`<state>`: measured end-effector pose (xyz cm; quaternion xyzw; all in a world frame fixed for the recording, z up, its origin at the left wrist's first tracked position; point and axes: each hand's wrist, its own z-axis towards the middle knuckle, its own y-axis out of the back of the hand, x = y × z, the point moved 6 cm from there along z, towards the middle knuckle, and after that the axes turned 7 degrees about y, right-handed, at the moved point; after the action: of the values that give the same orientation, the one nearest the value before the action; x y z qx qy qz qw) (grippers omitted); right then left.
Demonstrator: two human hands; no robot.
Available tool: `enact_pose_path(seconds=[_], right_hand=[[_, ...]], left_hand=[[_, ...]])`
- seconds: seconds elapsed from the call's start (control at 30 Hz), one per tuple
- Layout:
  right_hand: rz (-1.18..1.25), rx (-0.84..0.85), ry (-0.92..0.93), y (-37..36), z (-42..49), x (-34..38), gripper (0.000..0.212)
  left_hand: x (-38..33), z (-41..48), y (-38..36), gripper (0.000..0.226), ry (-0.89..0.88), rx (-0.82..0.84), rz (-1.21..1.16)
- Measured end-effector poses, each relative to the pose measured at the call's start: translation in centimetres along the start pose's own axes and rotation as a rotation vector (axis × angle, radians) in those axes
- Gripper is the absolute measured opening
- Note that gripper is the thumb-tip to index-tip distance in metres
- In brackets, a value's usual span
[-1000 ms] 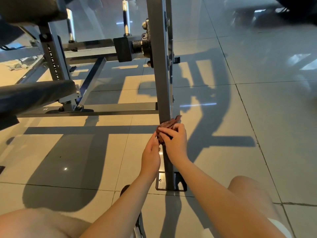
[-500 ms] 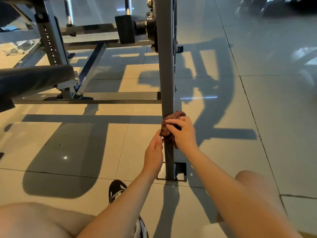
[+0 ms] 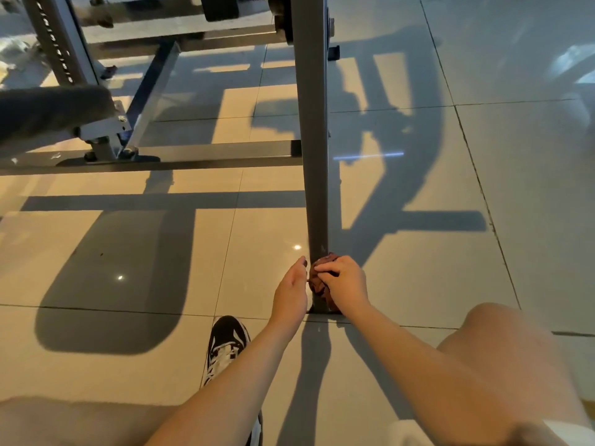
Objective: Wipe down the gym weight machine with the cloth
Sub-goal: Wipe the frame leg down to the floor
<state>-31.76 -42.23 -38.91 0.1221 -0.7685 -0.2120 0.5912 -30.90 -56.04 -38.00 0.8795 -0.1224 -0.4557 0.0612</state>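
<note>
Fingers (image 3: 325, 268) of the right hand (image 3: 347, 283) curl over a bunched reddish-brown cloth (image 3: 318, 286) and press it against the near face of a grey upright post (image 3: 314, 156). The left hand (image 3: 291, 292) lies just beside that post at 9 o'clock of the cloth, with its fingers straight and relaxed and gripping nothing; whether its tips touch the fabric is unclear. Glossy floor tiles (image 3: 450, 278) fill most of the view, crossed by long shadows. The weight machine (image 3: 157, 88) spreads from the centre toward 10 and 11 o'clock, with a low crossbar (image 3: 209, 153) meeting the post and a dark padded roller (image 3: 48, 111) at 9 o'clock. The post's long axis runs from 12 o'clock down to the hands, and its foot stands just below them at 6 o'clock. The cloth sits low on the post, almost at that foot, so nearly all the bare metal lies at 12 o'clock from the gripping fingers. The next stroke therefore likely has to travel along that axis, away from the body. The right hand already holds the cloth and is best placed to drive it. A black-and-white shoe (image 3: 227, 346) rests at 7 o'clock of the hands.
</note>
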Motion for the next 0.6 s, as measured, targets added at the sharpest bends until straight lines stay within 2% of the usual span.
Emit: enact_pose_path(seconds=[0.17,0.27,0.43,0.53,0.6], right_hand=[[0.232,-0.158,0.184,1.5,0.6,3.4,0.016],[0.321,-0.159,0.124,0.6,1.2,2.5,0.013],[0.295,-0.042,-0.029,-1.4,0.2,-1.6,0.011],[0.053,0.034,-0.068,-2.0,-0.7,-3.2,0.015],[0.035,0.001,-0.078,-1.2,-1.2,-3.4,0.017]], left_hand=[[-0.3,0.9,0.5,0.039,-0.034,-0.031,-0.069],[-0.2,1.0,-0.5,0.035,-0.053,0.008,-0.071],[3.4,1.1,-1.5,0.037,0.018,0.038,-0.056],[4.8,0.5,-1.7,0.04,0.056,0.051,-0.04],[4.5,0.1,-1.7,0.04,0.047,0.049,-0.032]])
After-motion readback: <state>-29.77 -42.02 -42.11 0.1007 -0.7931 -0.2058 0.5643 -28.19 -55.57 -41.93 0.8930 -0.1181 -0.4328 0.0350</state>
